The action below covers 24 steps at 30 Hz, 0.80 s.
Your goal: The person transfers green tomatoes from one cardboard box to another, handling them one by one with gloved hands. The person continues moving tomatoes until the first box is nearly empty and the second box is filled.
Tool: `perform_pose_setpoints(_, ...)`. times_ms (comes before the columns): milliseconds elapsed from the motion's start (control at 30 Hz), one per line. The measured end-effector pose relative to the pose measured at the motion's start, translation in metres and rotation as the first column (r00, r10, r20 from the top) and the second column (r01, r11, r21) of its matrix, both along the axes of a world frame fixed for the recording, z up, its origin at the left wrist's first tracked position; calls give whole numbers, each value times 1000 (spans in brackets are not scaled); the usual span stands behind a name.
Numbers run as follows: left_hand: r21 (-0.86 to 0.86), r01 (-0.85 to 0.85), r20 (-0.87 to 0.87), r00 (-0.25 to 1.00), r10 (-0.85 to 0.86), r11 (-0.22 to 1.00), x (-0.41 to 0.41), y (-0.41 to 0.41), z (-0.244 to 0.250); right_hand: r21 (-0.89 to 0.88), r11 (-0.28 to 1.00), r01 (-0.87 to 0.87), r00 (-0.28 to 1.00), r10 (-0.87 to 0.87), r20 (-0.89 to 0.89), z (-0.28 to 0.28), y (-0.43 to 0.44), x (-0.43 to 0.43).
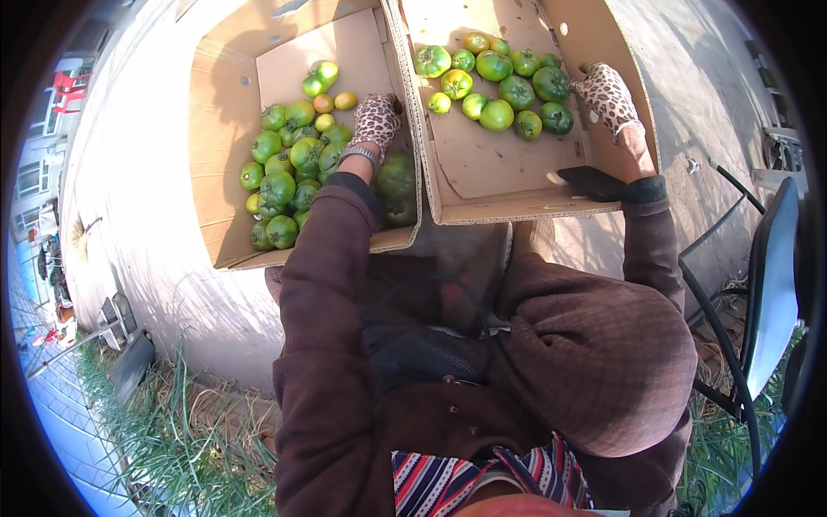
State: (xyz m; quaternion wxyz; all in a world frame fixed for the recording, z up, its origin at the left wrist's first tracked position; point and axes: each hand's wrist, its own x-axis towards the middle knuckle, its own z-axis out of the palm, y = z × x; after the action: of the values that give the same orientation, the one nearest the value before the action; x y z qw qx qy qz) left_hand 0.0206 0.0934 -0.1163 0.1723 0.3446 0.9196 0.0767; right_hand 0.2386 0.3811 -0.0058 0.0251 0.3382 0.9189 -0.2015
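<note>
My left hand [376, 121], in a leopard-print glove with a watch at the wrist, is inside the left cardboard box [223, 129]. It reaches down beside the piled green tomatoes [279, 187]; its fingertips are hidden, so any hold is unclear. Two small orange tomatoes [334, 101] lie just left of it. In the right cardboard box [510, 165], my right hand [605, 98] wears a matching glove. Its thumb and forefinger are apart, close to the right side of a dark green tomato [551, 84]. Several green and yellowish tomatoes [496, 115] sit in a loose group there.
A flat black object [591, 183] rests at the right box's near edge, beside my sleeve. A folding chair [772, 278] stands at the right. Grass [187, 433] borders the concrete ground [142, 194] on the left. Red chairs [70, 92] appear far left.
</note>
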Motion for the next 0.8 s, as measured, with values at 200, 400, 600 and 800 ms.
perform_pose_setpoints(200, 711, -510, 448, 859, 247, 484, -29, -1, 80, 49, 975, -216, 774, 201, -600, 34, -74, -33)
perform_pose_setpoints(400, 772, -471, 633, 634, -444, 427, 17, -23, 146, 360, 735, -574, 341, 615, -711, 34, -156, -77)
perform_pose_setpoints(600, 810, -223, 563, 555, -613, 543, 6, -16, 126, 233, 723, -650, 414, 594, -690, 31, -162, -68)
perform_pose_setpoints(800, 794, -312, 587, 618, -524, 521, 11, -14, 134, 201, 858, -472, 554, 466, -689, 32, -134, -52)
